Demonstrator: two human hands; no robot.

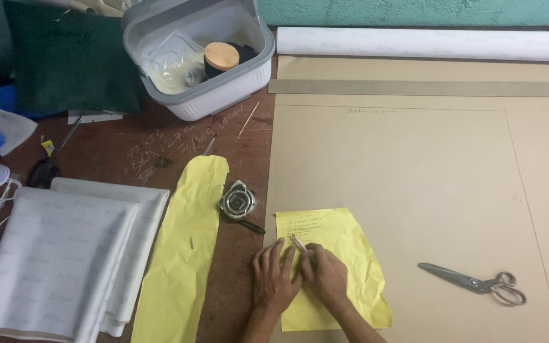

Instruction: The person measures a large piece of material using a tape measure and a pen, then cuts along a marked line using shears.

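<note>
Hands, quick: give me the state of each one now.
Left hand: open, flat on the yellow paper, holding nothing.
Right hand: fingers closed on a pen.

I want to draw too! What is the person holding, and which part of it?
The right hand holds a pen by its lower end, tip up over the yellow paper. The left hand holds nothing; it lies flat on the paper's edge.

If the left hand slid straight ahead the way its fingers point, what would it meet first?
The left hand, flat on the handwritten yellow paper sheet, points up and slightly right. Most likely it first meets the pen in the right hand; beyond lie more yellow sheet and brown pattern paper.
</note>
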